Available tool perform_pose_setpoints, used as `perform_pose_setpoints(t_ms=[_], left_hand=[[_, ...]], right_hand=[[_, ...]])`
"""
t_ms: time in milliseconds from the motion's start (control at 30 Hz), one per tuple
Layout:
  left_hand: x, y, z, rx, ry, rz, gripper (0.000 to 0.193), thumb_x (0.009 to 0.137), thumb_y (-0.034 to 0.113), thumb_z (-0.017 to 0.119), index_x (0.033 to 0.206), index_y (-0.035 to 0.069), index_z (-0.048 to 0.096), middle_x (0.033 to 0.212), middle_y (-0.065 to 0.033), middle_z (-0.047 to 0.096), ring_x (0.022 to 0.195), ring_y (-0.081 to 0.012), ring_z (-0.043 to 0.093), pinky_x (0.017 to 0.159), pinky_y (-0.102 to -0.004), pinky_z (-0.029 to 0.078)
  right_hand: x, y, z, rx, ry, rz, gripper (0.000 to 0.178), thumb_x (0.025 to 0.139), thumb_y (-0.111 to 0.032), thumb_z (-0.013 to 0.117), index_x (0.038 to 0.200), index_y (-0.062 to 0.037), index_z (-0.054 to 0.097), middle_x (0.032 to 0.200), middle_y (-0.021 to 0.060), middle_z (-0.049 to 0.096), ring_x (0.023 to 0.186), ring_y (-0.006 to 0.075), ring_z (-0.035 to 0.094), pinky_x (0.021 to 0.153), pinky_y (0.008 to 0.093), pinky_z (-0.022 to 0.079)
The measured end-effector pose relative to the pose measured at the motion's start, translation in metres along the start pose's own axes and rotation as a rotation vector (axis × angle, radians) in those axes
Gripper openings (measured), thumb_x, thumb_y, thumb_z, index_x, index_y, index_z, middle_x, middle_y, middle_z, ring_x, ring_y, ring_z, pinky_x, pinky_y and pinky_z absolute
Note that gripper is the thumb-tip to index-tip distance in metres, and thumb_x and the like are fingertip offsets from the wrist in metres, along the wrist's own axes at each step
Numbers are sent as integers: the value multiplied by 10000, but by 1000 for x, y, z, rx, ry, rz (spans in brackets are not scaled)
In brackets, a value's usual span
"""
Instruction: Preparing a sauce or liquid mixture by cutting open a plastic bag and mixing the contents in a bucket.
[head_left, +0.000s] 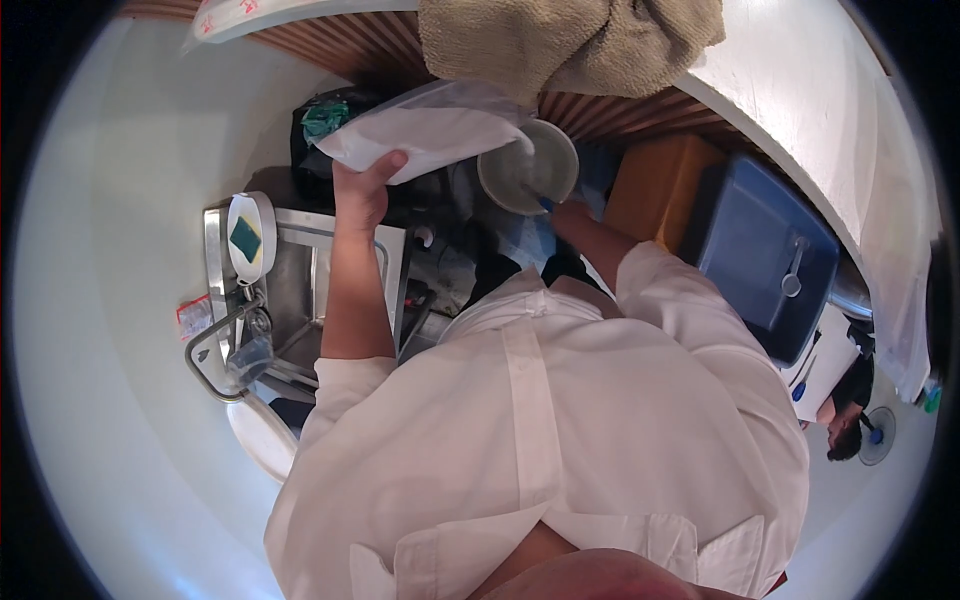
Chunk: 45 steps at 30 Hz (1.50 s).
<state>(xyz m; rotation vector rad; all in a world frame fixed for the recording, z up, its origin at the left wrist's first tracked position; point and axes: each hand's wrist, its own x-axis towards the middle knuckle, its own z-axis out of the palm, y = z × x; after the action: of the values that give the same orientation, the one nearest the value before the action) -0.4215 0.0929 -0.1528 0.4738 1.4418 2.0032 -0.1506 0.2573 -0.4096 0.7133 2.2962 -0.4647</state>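
My left hand point(366, 195) grips the lower left end of a clear plastic bag point(425, 135) of white powder, with the thumb pressed on its side. The bag lies tilted, its far end over a pale round bucket point(563, 165). White powder runs from the bag's mouth into the bucket. At the bucket's near right edge my right hand point(574, 217) is closed round the blue handle point(546, 203) of a tool that reaches inside. The tool's working end is blurred, so its kind cannot be told.
To the left stands a metal sink point(308, 285) with a faucet point(205, 370) and a green sponge point(244, 240) on a white dish. A brown towel point(570, 45) hangs ahead. An orange box point(655, 185) and a blue tub point(740, 225) with a scoop point(794, 268) are right. Another person point(850, 420) is far right.
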Motion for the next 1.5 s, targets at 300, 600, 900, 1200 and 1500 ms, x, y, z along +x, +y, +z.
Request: perform_pose_setpoints(t_ms=[300, 600, 900, 1200, 1500], left_hand=[[-5, 0, -7, 4, 30, 22, 610, 668, 15, 843, 1209, -10, 562, 1132, -90, 644, 1055, -216, 613, 958, -334, 458], [-5, 4, 1, 10, 7, 32, 592, 669, -10, 836, 1199, -13, 574, 1136, -94, 650, 1063, -219, 616, 963, -337, 458], [-6, 1, -4, -8, 32, 35, 585, 675, -17, 833, 1199, -11, 573, 1135, -97, 649, 1058, -222, 617, 961, -337, 461], [-5, 4, 0, -8, 11, 23, 613, 666, 5, 848, 1210, -12, 563, 1140, -99, 645, 1063, -220, 612, 959, -338, 459], [-11, 1, 2, -12, 38, 6, 611, 661, -1, 848, 1205, -7, 569, 1130, -95, 649, 1061, -222, 614, 953, -339, 465]], right_hand=[[9, 51, -5, -53, -116, -3, 340, 896, -198, 554, 1186, -51, 655, 1217, 182, 641, 1113, 360, 626, 888, 550, 489], [41, 13, -3, 89, -91, 244, 320, 916, -195, 527, 1156, -58, 690, 1214, 150, 658, 1106, 337, 642, 870, 507, 518], [0, 15, 16, 41, 5, 55, 262, 871, -202, 552, 994, -49, 726, 1007, 171, 712, 927, 339, 696, 790, 471, 548], [19, 56, 24, 16, 147, 46, 287, 885, -184, 560, 1111, -70, 697, 1129, 168, 679, 1030, 344, 662, 848, 497, 522], [43, 8, -2, 76, -44, 208, 279, 897, -145, 537, 1109, -69, 701, 1090, 160, 702, 1024, 326, 681, 832, 482, 542]])
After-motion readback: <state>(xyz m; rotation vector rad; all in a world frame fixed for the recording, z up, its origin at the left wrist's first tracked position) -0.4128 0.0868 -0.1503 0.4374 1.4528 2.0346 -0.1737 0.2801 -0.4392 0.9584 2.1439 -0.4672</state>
